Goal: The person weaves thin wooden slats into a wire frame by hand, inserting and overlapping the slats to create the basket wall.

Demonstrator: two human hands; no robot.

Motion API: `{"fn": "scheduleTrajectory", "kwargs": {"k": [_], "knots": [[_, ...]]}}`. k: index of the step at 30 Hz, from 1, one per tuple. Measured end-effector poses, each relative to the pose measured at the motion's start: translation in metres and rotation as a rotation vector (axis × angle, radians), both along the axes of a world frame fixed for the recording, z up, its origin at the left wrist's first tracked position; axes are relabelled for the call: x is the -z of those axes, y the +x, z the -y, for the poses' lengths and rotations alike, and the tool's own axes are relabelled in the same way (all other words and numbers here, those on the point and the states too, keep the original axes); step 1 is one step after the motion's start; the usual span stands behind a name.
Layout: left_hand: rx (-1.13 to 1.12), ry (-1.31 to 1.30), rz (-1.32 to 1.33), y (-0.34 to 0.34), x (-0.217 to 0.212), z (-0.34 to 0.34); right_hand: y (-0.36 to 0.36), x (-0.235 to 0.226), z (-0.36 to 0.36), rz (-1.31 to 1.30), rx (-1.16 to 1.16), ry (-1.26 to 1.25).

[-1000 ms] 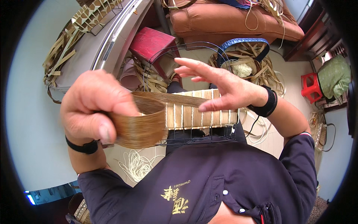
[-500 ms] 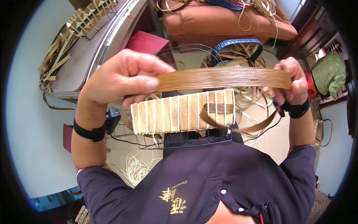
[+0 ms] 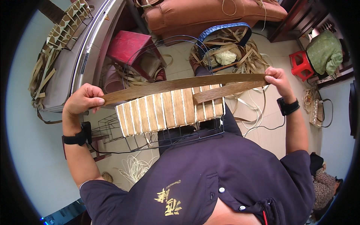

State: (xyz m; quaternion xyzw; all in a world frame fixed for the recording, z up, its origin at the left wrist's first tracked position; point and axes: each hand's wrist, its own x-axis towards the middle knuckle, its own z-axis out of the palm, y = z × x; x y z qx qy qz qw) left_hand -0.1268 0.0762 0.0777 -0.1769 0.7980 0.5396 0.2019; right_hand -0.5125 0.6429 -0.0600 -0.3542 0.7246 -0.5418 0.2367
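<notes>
A long brown woven strip [image 3: 168,83] is stretched between my two hands. My left hand [image 3: 85,98] pinches one end between thumb and fingers. Past the basket's right side, my right hand [image 3: 276,79] grips the strip where it doubles back, and the returning length reaches the basket's top. Below the strip, a wire-frame basket [image 3: 176,141] rests across my lap. Its upward face is covered by a tan strip panel [image 3: 157,112] with white cord lines crossing it. A thin wire hoop handle arches from its far side.
Beyond the basket stand a red stool [image 3: 125,47] and a blue-handled basket [image 3: 225,26] of strips and cord balls. A brown sofa [image 3: 210,15] is at the back, a grey table [image 3: 90,48] at left. At right, a small red stool [image 3: 300,65] sits by green cloth.
My hands have moved farther apart, the left outward and down. A longer stretch of the strip now spans between them, and its loose loop at the right has been drawn up straighter.
</notes>
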Motion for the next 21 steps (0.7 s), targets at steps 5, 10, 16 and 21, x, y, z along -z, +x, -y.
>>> {"fn": "scheduleTrajectory", "kwargs": {"k": [5,10,16,21], "knots": [[-0.068,-0.068,0.197,0.014,0.014,0.026,-0.007,0.070,0.009,0.418,-0.087,-0.030],[-0.065,-0.027,0.108,0.022,0.014,0.022,-0.014,0.086,0.018,0.560,-0.162,-0.059],[0.222,0.015,-0.001,-0.048,0.016,-0.048,-0.059,0.019,0.043,-0.462,0.301,0.033],[0.203,-0.070,-0.157,-0.083,0.008,-0.120,0.092,-0.148,0.175,-0.616,-0.098,-0.222]]}}
